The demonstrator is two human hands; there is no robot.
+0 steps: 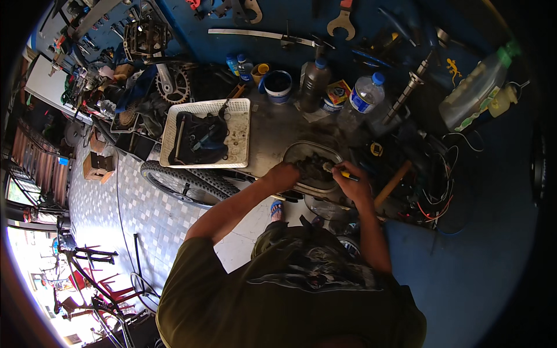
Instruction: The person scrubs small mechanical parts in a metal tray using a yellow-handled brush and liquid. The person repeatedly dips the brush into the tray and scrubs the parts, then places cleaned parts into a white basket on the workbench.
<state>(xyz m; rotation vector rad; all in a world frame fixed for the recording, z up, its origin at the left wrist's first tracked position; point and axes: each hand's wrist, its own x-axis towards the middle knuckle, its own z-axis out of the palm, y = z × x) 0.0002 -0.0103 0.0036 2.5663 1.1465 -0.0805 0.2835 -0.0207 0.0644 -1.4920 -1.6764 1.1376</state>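
A metal pan (290, 152) with dark, murky contents sits on the workbench in front of me. My left hand (282, 176) is closed at the pan's left edge; its fingertips reach the dark contents, and what they hold is hidden. Over the pan's right side, my right hand (354, 181) grips a small brush (347, 174) with a yellow and black handle. The pale brush head points left, into the pan. Inside the pan lies a dark, greasy mass (313, 166) whose parts I cannot tell apart.
Left of the pan stands a white plastic basket (243, 136) holding a dark bag-like item. Behind are a blue-capped bottle (361, 103), a dark bottle (315, 84) and a tub (278, 93). A hammer handle (393, 184) and tangled cables (436, 188) lie right. A bicycle wheel (174, 184) is below the bench.
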